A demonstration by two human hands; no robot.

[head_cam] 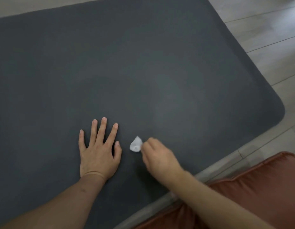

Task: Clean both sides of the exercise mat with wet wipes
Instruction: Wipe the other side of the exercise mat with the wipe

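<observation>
The dark grey exercise mat (127,66) fills most of the frame, flat on the floor (275,38). Lower centre, the left hand (98,152) presses flat, fingers spread. Just right, the blurred right hand (157,156) pinches a crumpled white wet wipe (136,144) against the mat.

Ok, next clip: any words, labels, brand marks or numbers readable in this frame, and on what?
None. The dark grey exercise mat shows no print or logo on the side in view.
The crumpled wet wipe pinched in the right hand is plain white.
The left hand, brown leather cushion and plank floor carry no text.
</observation>
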